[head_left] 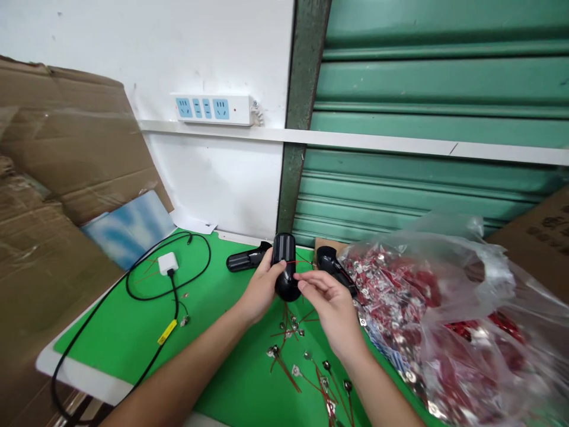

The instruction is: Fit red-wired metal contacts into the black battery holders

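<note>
Above the middle of the green mat, my left hand (pixel 262 284) is wrapped round the side of a glossy black rounded casing (pixel 285 287). A thin red wire (pixel 299 261) crosses the casing near my left thumb and runs to the right. My right hand (pixel 326 293) is at the casing's right side, thumb and forefinger pinched together; what they hold, if anything, is too small to tell. One black part (pixel 243 260) lies to the left of the casing, and another (pixel 333 267) lies to the right, behind my right hand.
Several small metal pieces with red wires (pixel 296 370) lie on the green mat (pixel 231 367). A clear plastic bag (pixel 466 332) full of similar pieces stands right. A white adapter (pixel 168 263) with black cable lies left, beside cardboard (pixel 57 237). Behind is a wall with a power strip (pixel 213 110).
</note>
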`<state>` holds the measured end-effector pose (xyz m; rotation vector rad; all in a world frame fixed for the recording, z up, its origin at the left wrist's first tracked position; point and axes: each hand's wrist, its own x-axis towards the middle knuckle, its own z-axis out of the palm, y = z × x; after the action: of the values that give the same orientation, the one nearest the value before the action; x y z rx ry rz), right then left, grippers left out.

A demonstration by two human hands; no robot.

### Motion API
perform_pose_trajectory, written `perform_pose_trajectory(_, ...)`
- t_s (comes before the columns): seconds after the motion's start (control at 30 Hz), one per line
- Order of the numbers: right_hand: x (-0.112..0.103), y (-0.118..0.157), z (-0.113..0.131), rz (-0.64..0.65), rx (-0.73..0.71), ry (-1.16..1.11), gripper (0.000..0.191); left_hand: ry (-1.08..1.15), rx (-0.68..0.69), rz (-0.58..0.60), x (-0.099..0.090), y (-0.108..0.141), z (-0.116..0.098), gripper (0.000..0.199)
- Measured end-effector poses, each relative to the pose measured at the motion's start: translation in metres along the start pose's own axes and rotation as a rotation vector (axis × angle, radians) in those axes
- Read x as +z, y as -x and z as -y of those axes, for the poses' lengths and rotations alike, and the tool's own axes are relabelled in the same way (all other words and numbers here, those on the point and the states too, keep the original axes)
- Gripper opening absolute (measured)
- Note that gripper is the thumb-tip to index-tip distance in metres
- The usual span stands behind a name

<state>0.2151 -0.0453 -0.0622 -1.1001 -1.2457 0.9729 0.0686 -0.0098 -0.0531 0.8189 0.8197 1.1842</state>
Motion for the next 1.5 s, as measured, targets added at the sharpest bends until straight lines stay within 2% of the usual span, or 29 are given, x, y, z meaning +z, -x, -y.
perform_pose_trajectory(0.1,0.003,0.007,0.004,-0.069,-0.207,0.282,0.015,-0.028,0.022,0.035,0.0,0.001,0.0,0.052)
perform_pose_trajectory(0.2,0.004,0.011,0.006,-0.1,-0.341,0.438,0.017,-0.063,0.026,0.063,0.0,0.003,0.001,0.054)
perform_pose_trajectory(0.3,0.004,0.012,0.002,-0.134,-0.33,0.431,0.014,-0.091,0.027,0.087,-0.001,0.003,0.002,0.053)
perform_pose_trajectory(0.4,0.005,0.009,-0.003,-0.168,-0.249,0.355,0.014,-0.115,0.039,0.103,-0.003,0.002,0.003,0.049)
perform_pose_trajectory(0.57,0.003,0.004,-0.001,-0.095,-0.18,0.21,0.012,-0.131,0.009,0.108,-0.006,0.0,0.005,0.052)
perform_pose_trajectory(0.77,-0.002,0.004,0.004,-0.052,-0.309,0.306,0.016,-0.194,-0.013,0.144,-0.003,0.003,0.007,0.05)
perform_pose_trajectory(0.97,-0.007,0.002,0.0,-0.011,-0.519,0.58,0.021,-0.307,-0.071,0.131,0.0,0.005,0.008,0.046)
perform_pose_trajectory(1.03,-0.009,0.001,-0.002,-0.03,-0.517,0.639,0.02,-0.361,-0.06,0.141,0.0,0.005,0.007,0.045)
perform_pose_trajectory(1.13,-0.012,0.0,-0.005,-0.079,-0.44,0.663,0.035,-0.467,-0.015,0.175,-0.002,0.005,0.008,0.046)
perform_pose_trajectory(1.23,-0.014,-0.001,-0.008,-0.042,-0.427,0.674,0.039,-0.528,0.02,0.212,-0.002,0.006,0.008,0.049)
perform_pose_trajectory(1.37,-0.016,-0.001,-0.009,0.056,-0.496,0.684,0.044,-0.558,0.037,0.227,-0.002,0.006,0.009,0.049)
perform_pose_trajectory(1.5,-0.016,-0.001,-0.01,0.078,-0.618,0.732,0.052,-0.603,0.095,0.24,-0.003,0.005,0.01,0.049)
